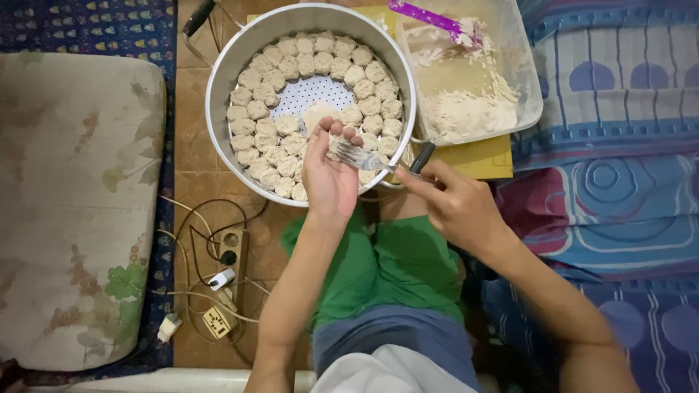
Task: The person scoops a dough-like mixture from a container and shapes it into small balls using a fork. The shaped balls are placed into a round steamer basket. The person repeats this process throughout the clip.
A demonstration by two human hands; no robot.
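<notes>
Green-clad knees sit nearest, and above them the left hand [329, 175] cups a pale dough piece [336, 148], fingers curled round it. Right hand [455, 204] pinches a fork [364, 158]; press gently, I judge, keeping the soft lump compact above the steamer tray [218, 80] of dumplings [271, 76].

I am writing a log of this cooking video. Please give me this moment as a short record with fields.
left hand: cupped, holds a pale dough piece
right hand: holds a fork, tines at the dough
steamer: round metal tray, rings of dumplings, centre bare
tub: clear plastic, pale filling, purple spatula
floor: power strip, cables
</notes>
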